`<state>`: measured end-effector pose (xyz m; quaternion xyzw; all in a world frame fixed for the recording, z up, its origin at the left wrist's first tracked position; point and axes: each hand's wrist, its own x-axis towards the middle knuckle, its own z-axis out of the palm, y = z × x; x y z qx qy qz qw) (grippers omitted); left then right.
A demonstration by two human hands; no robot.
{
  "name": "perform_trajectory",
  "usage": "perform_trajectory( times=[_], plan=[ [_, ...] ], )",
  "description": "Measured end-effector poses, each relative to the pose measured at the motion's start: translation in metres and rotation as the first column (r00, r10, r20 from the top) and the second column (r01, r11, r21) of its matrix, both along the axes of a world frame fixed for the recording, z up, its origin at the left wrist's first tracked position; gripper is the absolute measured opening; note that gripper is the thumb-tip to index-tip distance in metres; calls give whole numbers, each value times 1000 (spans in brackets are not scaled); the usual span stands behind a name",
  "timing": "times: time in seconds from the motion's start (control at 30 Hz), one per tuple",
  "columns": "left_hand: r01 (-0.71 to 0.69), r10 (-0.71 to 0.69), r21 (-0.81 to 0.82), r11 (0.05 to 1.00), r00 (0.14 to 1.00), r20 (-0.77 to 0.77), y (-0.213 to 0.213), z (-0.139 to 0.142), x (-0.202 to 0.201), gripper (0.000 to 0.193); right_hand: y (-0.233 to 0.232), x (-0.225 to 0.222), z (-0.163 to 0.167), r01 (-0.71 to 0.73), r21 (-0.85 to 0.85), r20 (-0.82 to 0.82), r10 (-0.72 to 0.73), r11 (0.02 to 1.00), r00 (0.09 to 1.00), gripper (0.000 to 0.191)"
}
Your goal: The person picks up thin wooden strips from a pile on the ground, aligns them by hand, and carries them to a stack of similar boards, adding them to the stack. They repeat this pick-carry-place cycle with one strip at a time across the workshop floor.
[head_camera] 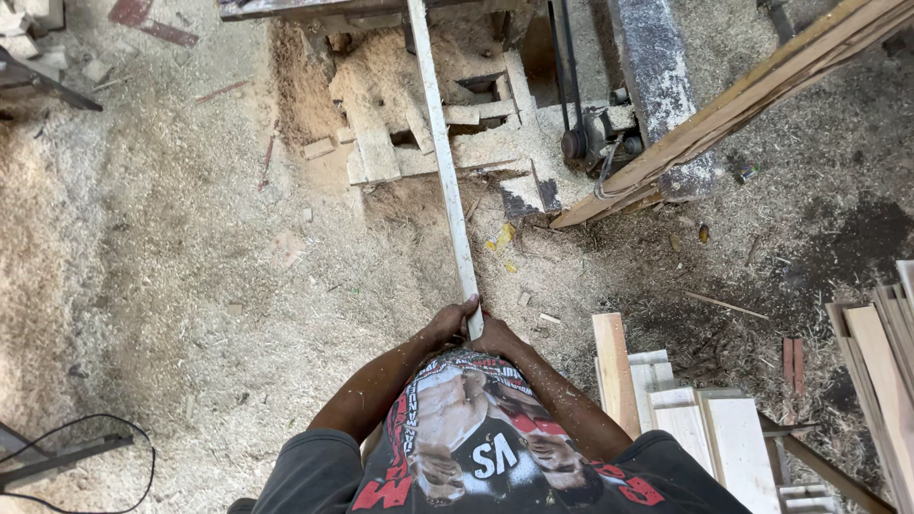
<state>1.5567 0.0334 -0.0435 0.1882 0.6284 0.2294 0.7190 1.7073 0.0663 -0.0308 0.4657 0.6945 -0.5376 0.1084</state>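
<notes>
The long pale wooden strip [446, 167] runs from your belly away over the sawdust floor [171, 286]; its far end is cut off by the frame's top edge, its near end hidden behind your hands. Your left hand [449, 323] and right hand [497, 335] both wrap closed around it, side by side, forearms bent inward.

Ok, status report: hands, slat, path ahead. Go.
Left hand and right hand both gripping near end of long wooden slat. Far end at sawdust-covered machine. Nothing blocking.
</notes>
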Motion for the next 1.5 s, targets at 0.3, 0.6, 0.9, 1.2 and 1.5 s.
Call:
perform_trajectory(
  times=[0.3,0.6,0.9,1.2,1.5],
  plan=[
    [-14,15,-40,999,1000,15,9,1,-5,69,10,-4,-1,11,-1,27,-11,1000,1000,73],
    [31,-31,-49,998,999,-12,17,5,-9,72,17,-7,-3,-17,-14,14,17,1000,1000,68],
    [30,-27,-80,996,999,28,29,8,-10,70,23,-9,6,17,-47,43,-15,999,999,74],
    [53,-54,-80,995,998,-12,38,12,-11,71,31,-9,7,57,-64,96,-50,996,994,76],
    [60,-64,-74,995,997,-41,45,6,-16,75,38,-14,4,23,-43,91,-19,999,996,74]
  ],
)
